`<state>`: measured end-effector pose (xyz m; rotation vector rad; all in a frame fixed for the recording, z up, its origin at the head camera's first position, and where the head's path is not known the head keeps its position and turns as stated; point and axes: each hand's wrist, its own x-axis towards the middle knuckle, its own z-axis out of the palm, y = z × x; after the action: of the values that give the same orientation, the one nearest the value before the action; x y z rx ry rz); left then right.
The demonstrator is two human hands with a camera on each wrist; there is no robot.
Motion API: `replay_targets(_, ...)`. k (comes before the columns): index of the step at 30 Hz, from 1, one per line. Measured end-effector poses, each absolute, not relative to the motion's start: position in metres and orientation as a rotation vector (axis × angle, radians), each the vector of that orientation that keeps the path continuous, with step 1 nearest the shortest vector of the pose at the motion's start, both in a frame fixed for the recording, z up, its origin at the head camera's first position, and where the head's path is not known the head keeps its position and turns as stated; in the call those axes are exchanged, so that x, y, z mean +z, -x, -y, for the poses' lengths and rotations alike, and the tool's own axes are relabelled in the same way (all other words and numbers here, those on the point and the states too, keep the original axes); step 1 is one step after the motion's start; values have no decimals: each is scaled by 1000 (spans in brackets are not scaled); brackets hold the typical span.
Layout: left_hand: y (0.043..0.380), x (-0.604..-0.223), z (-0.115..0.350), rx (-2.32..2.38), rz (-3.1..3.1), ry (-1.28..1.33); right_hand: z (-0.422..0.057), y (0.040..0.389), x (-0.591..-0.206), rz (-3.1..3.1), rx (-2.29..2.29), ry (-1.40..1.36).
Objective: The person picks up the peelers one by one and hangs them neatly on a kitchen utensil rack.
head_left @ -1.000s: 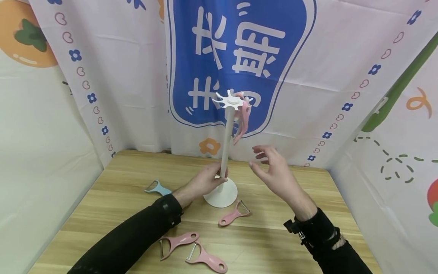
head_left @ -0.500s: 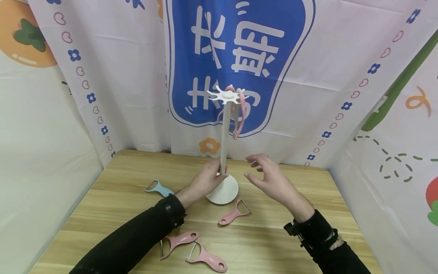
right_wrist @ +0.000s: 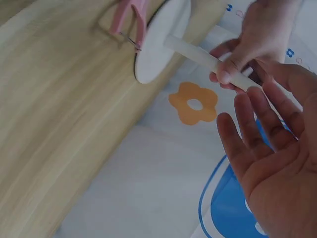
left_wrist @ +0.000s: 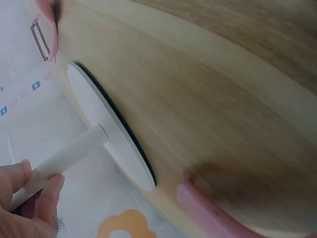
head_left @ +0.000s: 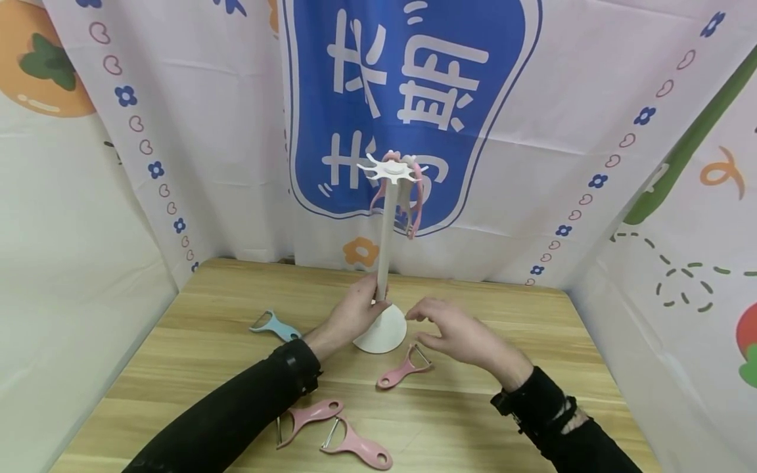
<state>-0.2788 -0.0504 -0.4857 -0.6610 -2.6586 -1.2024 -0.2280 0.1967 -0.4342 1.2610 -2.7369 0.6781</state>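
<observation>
My left hand (head_left: 355, 312) grips the lower pole of a white stand (head_left: 387, 230), thumb and fingers around it just above the round base (head_left: 381, 334). At the top, a ring of white hooks (head_left: 393, 169) carries pink peelers (head_left: 417, 203) on its far and right side, partly hidden by the pole. My right hand (head_left: 458, 332) holds nothing. Its relaxed fingers reach toward the base's right edge, over a pink peeler (head_left: 404, 370) on the table. In the right wrist view, the right hand's fingers (right_wrist: 255, 124) are extended and slightly bent beside the pole.
Two more pink peelers (head_left: 357, 448) lie near the table's front, left of the middle. A blue peeler (head_left: 276, 326) lies beyond the left forearm, its handle end close to the sleeve. Printed cloth (head_left: 236, 164) hangs behind the wooden table (head_left: 503, 407) and along its sides.
The stand has shifted slightly left, and its top has turned so the hanging peelers sit farther to the back. My right hand has moved down and left toward the base.
</observation>
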Motion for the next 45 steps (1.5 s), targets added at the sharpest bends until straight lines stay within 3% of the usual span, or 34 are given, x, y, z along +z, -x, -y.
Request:
replay_targets(18, 280, -484, 54, -1175, 2690, 709, -173, 219, -485, 2668, 513, -1564)
replay_targets(45, 304, -492, 75, -1306, 2763, 965, -166, 213, -511, 2694, 321, -1607)
